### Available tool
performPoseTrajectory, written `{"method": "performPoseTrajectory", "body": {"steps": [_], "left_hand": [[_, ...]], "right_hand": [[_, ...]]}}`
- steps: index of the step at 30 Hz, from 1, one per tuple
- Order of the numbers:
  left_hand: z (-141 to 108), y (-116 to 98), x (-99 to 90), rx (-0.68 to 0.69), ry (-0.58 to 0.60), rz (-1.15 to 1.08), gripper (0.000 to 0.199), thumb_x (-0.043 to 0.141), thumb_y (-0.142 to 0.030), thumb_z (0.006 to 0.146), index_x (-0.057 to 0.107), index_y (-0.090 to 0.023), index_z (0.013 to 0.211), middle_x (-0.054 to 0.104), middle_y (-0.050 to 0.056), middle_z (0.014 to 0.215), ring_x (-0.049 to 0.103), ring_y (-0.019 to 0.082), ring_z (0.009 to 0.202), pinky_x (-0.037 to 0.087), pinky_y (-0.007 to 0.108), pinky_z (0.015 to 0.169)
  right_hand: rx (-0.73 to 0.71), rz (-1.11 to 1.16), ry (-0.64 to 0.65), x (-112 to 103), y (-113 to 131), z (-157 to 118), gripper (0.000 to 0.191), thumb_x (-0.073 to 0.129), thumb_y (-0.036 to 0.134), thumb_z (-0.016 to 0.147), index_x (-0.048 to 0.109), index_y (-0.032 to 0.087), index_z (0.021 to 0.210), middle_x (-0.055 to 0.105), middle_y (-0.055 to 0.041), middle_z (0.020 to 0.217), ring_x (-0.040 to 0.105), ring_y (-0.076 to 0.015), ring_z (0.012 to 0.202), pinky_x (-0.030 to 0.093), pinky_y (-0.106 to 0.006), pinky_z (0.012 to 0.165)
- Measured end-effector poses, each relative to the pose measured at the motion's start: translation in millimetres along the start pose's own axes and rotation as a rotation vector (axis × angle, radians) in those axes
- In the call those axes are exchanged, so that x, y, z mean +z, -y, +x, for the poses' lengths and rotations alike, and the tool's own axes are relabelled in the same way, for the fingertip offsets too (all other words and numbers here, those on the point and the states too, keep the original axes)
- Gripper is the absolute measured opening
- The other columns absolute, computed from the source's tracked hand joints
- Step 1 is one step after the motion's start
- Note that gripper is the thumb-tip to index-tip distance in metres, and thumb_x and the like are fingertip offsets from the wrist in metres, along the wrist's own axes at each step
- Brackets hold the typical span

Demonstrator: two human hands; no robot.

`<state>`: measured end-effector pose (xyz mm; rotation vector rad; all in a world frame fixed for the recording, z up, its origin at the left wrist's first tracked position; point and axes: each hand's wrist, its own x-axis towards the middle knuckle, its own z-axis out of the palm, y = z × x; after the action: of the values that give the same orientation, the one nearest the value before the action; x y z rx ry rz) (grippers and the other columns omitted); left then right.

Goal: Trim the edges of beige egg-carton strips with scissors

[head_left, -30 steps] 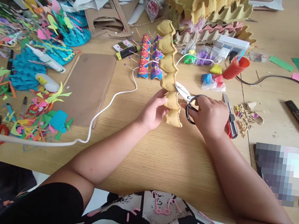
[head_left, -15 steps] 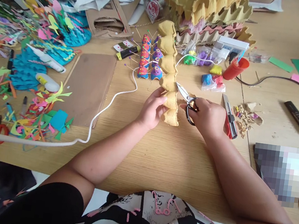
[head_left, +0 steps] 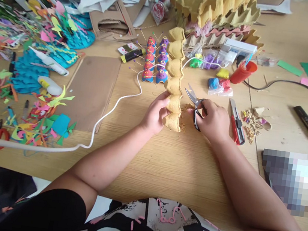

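A long strip of yellow egg carton (head_left: pixel 174 84) stands away from me, held near its lower end by my left hand (head_left: pixel 156 113), thumb and fingers closed on its left edge. My right hand (head_left: pixel 215 119) grips black-handled scissors (head_left: pixel 196 101), their blades slightly apart and just right of the strip, not touching it. Small yellow trimmings (head_left: pixel 185 116) lie on the table between the strip and the scissors. Beyond the strip's left side stand two painted carton rows, one red and blue (head_left: pixel 149 63), one purple and blue (head_left: pixel 163 58), with pins sticking out.
A utility knife (head_left: pixel 237 121) lies right of my right hand, beside wood shavings (head_left: pixel 253 125). A white cord (head_left: pixel 116 101) crosses the table. Stacked egg trays (head_left: pixel 221 10), a red cup (head_left: pixel 243 72), cardboard (head_left: pixel 91 88) and paper scraps (head_left: pixel 41 127) surround the work area. Someone's arm shows at far left.
The scissors have moved off the strip's right edge, with their blades now apart from it. The strip has turned slightly, its lower end shifting left. My left hand keeps its hold.
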<state>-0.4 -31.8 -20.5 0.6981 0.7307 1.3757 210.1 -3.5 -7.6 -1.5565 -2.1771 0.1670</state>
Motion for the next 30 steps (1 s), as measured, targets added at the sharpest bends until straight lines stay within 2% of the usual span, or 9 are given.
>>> {"method": "performPoseTrajectory", "body": {"steps": [5, 8, 12, 17, 20, 23, 27, 30], "left_hand": [[2, 3, -1.3, 0.013, 0.0, -0.035, 0.056, 0.072, -0.036, 0.087, 0.071, -0.027, 0.142, 0.084, 0.002, 0.113, 0.081, 0.022, 0.105, 0.063, 0.031, 0.085], [2, 3, -1.6, 0.027, 0.001, -0.06, 0.055, 0.072, -0.033, 0.088, 0.071, -0.028, 0.142, 0.083, 0.001, 0.104, 0.081, 0.019, 0.095, 0.062, 0.028, 0.077], [2, 2, -1.3, 0.018, 0.0, -0.051, 0.058, 0.071, -0.033, 0.087, 0.07, -0.027, 0.144, 0.084, 0.002, 0.107, 0.08, 0.02, 0.094, 0.063, 0.029, 0.075], [3, 0, -2.0, -0.029, -0.002, -0.09, 0.057, 0.073, -0.032, 0.084, 0.071, -0.029, 0.14, 0.084, 0.0, 0.108, 0.075, 0.013, 0.077, 0.061, 0.024, 0.066], [2, 0, -2.4, -0.045, 0.003, -0.106, 0.048, 0.072, -0.033, 0.084, 0.075, -0.028, 0.131, 0.083, 0.0, 0.104, 0.075, 0.014, 0.078, 0.061, 0.024, 0.068], [2, -1, -1.6, -0.076, -0.026, -0.074, 0.048, 0.07, -0.037, 0.084, 0.075, -0.026, 0.131, 0.085, 0.003, 0.11, 0.077, 0.018, 0.084, 0.061, 0.028, 0.07], [3, 0, -1.0, -0.092, -0.037, -0.08, 0.06, 0.072, -0.04, 0.082, 0.07, -0.029, 0.141, 0.085, 0.002, 0.109, 0.079, 0.02, 0.088, 0.06, 0.029, 0.072], [3, 1, -2.2, -0.077, -0.023, -0.106, 0.065, 0.074, -0.04, 0.082, 0.067, -0.033, 0.146, 0.084, -0.002, 0.104, 0.08, 0.018, 0.087, 0.061, 0.028, 0.073]], "right_hand": [[-0.071, -0.04, -0.027, 1, -2, 0, 0.027, 0.065, 0.05, 0.096, 0.067, 0.023, 0.099, 0.075, -0.0082, 0.083, 0.068, -0.0287, 0.083, 0.036, -0.038, 0.078], [-0.082, -0.048, -0.017, 0, -2, 0, 0.025, 0.066, 0.047, 0.095, 0.068, 0.022, 0.102, 0.076, -0.0086, 0.085, 0.069, -0.0291, 0.085, 0.037, -0.038, 0.08], [-0.073, -0.027, -0.006, 2, -2, 0, 0.026, 0.066, 0.049, 0.095, 0.068, 0.023, 0.098, 0.073, -0.0076, 0.079, 0.068, -0.0287, 0.081, 0.037, -0.038, 0.077], [-0.022, 0.088, 0.043, 5, 2, -3, 0.032, 0.062, 0.057, 0.097, 0.065, 0.025, 0.09, 0.069, -0.0047, 0.071, 0.061, -0.0247, 0.068, 0.035, -0.035, 0.068], [0.015, 0.189, 0.096, 3, 7, -3, 0.041, 0.059, 0.065, 0.095, 0.054, 0.027, 0.08, 0.064, -0.003, 0.067, 0.055, -0.0217, 0.063, 0.033, -0.034, 0.063], [0.023, 0.292, 0.155, 1, 11, -2, 0.051, 0.057, 0.073, 0.094, 0.043, 0.028, 0.073, 0.059, -0.0012, 0.064, 0.049, -0.0189, 0.06, 0.031, -0.033, 0.06], [0.024, 0.38, 0.213, 3, 13, -1, 0.056, 0.056, 0.077, 0.093, 0.04, 0.028, 0.072, 0.056, 0.0003, 0.064, 0.045, -0.0169, 0.06, 0.031, -0.033, 0.059], [0.014, 0.341, 0.185, 3, 11, -1, 0.052, 0.058, 0.074, 0.093, 0.042, 0.028, 0.073, 0.058, -0.0007, 0.065, 0.048, -0.0178, 0.061, 0.031, -0.033, 0.06]]}}
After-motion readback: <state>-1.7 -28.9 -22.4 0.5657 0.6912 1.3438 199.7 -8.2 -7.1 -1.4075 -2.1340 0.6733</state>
